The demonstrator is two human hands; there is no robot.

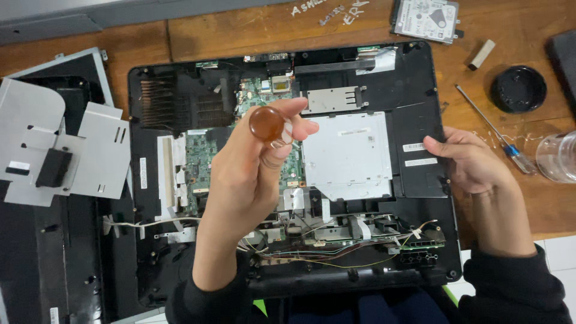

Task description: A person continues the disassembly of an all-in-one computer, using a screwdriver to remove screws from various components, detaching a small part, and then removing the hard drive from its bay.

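Electronics repair bench: opened computer chassis (pixel 420 120), screwdriver (pixel 495 133), loose hard drive (pixel 426 19).

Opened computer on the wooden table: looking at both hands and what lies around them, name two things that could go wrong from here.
1. The left hand pinches a small round brown piece above the bare circuit board; if it slips, it might strike components.
2. The right hand rests on the black casing near a screwdriver and a clear cup, which it might knock.

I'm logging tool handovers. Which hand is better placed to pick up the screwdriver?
Probably the right hand: it is empty, resting on the computer's edge near the screwdriver. The left hand holds a round brown piece.
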